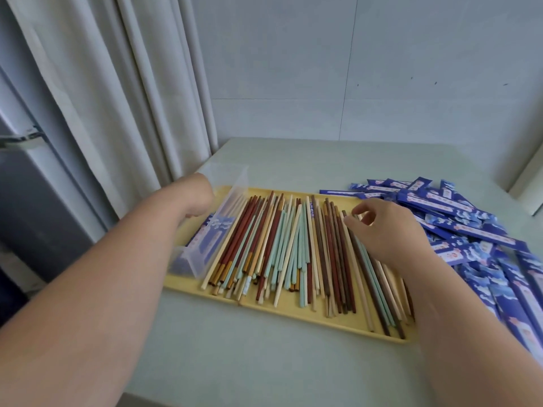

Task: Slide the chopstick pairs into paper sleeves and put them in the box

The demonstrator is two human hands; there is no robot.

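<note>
Left hand (pixel 196 197): fingers hidden, at box (pixel 192 261) | right hand (pixel 388 230): fingers loose on chopsticks (pixel 279 245) | risk: mixed colours, mismatched pair likely

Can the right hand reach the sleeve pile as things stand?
Probably yes: the right hand is over the chopsticks, right beside the sleeve pile, which lies uncovered with nothing between them.

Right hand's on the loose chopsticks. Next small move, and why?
Probably pinch one matching pair under the right hand and lift it. Its fingers rest on the loose chopsticks in the yellow tray, seemingly gripping none, and the blue paper sleeves lie just to its right.
</note>
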